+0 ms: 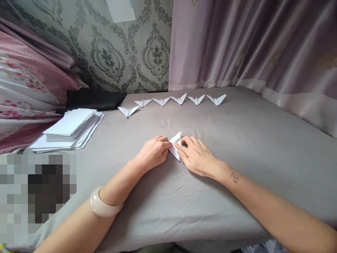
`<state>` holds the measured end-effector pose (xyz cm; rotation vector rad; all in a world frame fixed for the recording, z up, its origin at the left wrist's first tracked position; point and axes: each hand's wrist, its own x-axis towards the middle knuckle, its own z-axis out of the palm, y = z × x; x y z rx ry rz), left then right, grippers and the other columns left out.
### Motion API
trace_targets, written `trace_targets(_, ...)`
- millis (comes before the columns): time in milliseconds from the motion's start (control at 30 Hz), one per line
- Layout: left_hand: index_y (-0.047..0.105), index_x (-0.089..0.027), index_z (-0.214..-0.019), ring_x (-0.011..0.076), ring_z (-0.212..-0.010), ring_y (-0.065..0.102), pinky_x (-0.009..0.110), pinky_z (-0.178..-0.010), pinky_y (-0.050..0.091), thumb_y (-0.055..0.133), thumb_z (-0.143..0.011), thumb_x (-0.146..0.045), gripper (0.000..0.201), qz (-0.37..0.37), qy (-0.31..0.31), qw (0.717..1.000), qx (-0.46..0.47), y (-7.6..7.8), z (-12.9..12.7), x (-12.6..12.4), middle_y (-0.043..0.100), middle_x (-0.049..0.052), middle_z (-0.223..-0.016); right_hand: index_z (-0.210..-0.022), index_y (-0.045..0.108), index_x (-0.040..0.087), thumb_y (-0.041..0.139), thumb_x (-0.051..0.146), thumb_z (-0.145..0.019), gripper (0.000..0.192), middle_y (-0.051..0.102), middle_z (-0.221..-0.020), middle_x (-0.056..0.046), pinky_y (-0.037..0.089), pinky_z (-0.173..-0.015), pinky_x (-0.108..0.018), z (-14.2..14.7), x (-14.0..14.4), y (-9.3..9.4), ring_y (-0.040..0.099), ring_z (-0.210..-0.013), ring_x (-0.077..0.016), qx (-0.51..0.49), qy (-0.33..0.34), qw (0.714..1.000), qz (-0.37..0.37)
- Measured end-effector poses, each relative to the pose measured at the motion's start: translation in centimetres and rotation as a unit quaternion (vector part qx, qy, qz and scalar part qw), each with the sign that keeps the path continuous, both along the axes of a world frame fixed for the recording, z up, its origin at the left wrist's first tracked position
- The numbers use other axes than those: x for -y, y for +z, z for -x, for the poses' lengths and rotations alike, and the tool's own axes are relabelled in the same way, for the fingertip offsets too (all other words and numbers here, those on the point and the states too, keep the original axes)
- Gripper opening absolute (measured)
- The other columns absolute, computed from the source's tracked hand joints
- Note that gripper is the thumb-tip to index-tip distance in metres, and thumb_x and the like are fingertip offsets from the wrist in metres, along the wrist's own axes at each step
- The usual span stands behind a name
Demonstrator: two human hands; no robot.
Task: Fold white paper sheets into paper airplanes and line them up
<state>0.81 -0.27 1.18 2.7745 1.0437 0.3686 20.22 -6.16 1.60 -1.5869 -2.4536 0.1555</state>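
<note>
A small folded piece of white paper (174, 150) lies on the grey cloth between my hands, roughly triangular, with creases across it. My left hand (156, 151) pinches its left corner between thumb and fingers. From the other side, my right hand (195, 154) presses on the paper, its index fingertip near the middle and its thumb close below. The fingers of the right hand are bent, and they cover part of the right edge. Farther back stand several folded paper planes (178, 99) in a row, wings spread, with one plane (128, 111) set nearer at the left end.
A stack of white paper sheets (71, 123) sits at the left edge, with a black cloth-like item (92, 100) behind it. The grey cloth (252, 147) has some wrinkles. Mauve curtains (223, 42) hang behind on the right, and a flowered curtain (23, 84) hangs on the left.
</note>
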Motion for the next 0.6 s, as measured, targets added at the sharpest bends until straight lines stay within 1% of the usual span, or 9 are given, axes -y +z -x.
trace_targets(67, 0.071, -0.021, -0.099, 0.0207, -0.089, 0.06, 0.029, -0.072, 0.048, 0.04, -0.082, -0.009, 0.037, 0.016, 0.021, 0.999, 0.033, 0.0, -0.1, 0.0, 0.066, 0.007, -0.097, -0.128, 0.057, 0.023, 0.029, 0.028, -0.098, 0.041, 0.057, -0.11, -0.01, 0.04, -0.088, -0.037, -0.1, 0.1, 0.4, 0.049, -0.099, -0.0224, -0.002, -0.003, 1.0, 0.0)
trace_targets(133, 0.072, -0.02, -0.091, 0.0195, -0.087, 0.061, 0.028, -0.072, 0.047, 0.044, -0.083, -0.014, 0.03, 0.042, 0.033, 0.996, 0.071, 0.0, -0.3, -0.2, 0.066, 0.006, -0.098, -0.122, 0.06, 0.022, 0.029, 0.027, -0.098, 0.04, 0.058, -0.108, -0.01, 0.04, -0.086, -0.036, -0.3, 0.2, 0.6, 0.051, -0.098, -0.0219, -0.003, -0.005, 1.0, 0.0)
trace_targets(200, 0.071, -0.019, -0.078, 0.0169, -0.079, 0.06, 0.026, -0.069, 0.046, 0.047, -0.086, -0.022, 0.026, 0.076, 0.049, 0.99, 0.106, -0.1, -0.3, -0.5, 0.066, 0.006, -0.092, -0.114, 0.064, 0.021, 0.03, 0.025, -0.098, 0.038, 0.059, -0.106, -0.009, 0.041, -0.085, -0.036, -0.5, 0.3, 0.8, 0.052, -0.096, -0.0211, -0.003, -0.007, 1.0, -0.002)
trace_targets(267, 0.069, -0.018, -0.07, 0.014, -0.07, 0.057, 0.025, -0.066, 0.045, 0.049, -0.088, -0.029, 0.029, 0.115, 0.074, 0.981, 0.136, -0.2, -0.3, -1.1, 0.064, 0.005, -0.086, -0.106, 0.066, 0.021, 0.031, 0.024, -0.097, 0.037, 0.06, -0.104, -0.008, 0.041, -0.083, -0.035, -0.7, 0.4, 0.8, 0.053, -0.093, -0.0201, -0.006, -0.009, 1.0, -0.004)
trace_targets(333, 0.068, -0.018, -0.071, 0.0127, -0.066, 0.055, 0.025, -0.063, 0.044, 0.055, -0.085, -0.034, 0.025, 0.153, 0.105, 0.97, 0.155, -0.4, -0.2, -1.7, 0.062, 0.004, -0.084, -0.1, 0.068, 0.021, 0.032, 0.023, -0.096, 0.036, 0.06, -0.103, -0.007, 0.041, -0.08, -0.034, -0.9, 0.3, 0.7, 0.054, -0.091, -0.0193, -0.013, -0.01, 1.0, -0.003)
trace_targets(433, 0.069, -0.018, -0.082, 0.0129, -0.067, 0.054, 0.025, -0.062, 0.044, 0.064, -0.078, -0.039, 0.021, 0.188, 0.135, 0.958, 0.17, -0.8, 0.1, -2.5, 0.058, 0.002, -0.083, -0.094, 0.069, 0.021, 0.034, 0.022, -0.096, 0.035, 0.061, -0.102, -0.006, 0.041, -0.079, -0.034, -1.0, 0.1, 0.6, 0.054, -0.09, -0.0186, -0.026, -0.012, 1.0, -0.003)
trace_targets(533, 0.07, -0.019, -0.091, 0.0123, -0.066, 0.052, 0.025, -0.063, 0.044, 0.066, -0.075, -0.041, 0.028, 0.21, 0.141, 0.952, 0.174, -0.9, 0.5, -3.0, 0.055, 0.002, -0.084, -0.091, 0.069, 0.021, 0.034, 0.021, -0.095, 0.035, 0.062, -0.101, -0.006, 0.041, -0.079, -0.033, -1.2, -0.1, 0.4, 0.055, -0.09, -0.0181, -0.04, -0.021, 0.999, -0.007)
trace_targets(600, 0.071, -0.018, -0.09, 0.0122, -0.066, 0.051, 0.025, -0.061, 0.043, 0.065, -0.074, -0.043, 0.03, 0.236, 0.135, 0.948, 0.168, -0.9, 0.7, -3.2, 0.054, 0.003, -0.086, -0.093, 0.07, 0.021, 0.036, 0.021, -0.094, 0.034, 0.062, -0.101, -0.006, 0.042, -0.079, -0.033, -1.3, -0.1, 0.3, 0.055, -0.09, -0.0179, -0.05, -0.023, 0.998, -0.009)
